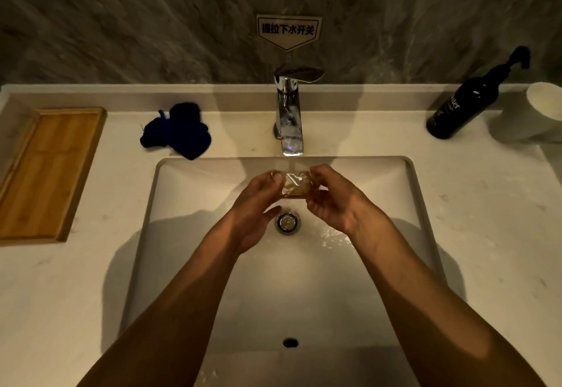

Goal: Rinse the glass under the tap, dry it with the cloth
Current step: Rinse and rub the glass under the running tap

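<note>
A small clear glass (295,184) is held over the white sink (188,179), directly under the spout of the chrome tap (289,113). Water runs from the spout onto the glass. My left hand (257,207) grips the glass's left side and my right hand (331,201) grips its right side, so much of the glass is covered by fingers. The dark blue cloth (179,131) lies crumpled on the counter left of the tap, apart from both hands.
A wooden tray (45,173) sits on the counter at far left. A dark pump bottle (465,103) and a white cup (535,113) stand at back right. The drain (287,222) lies below the hands. A sign (288,31) hangs on the stone wall.
</note>
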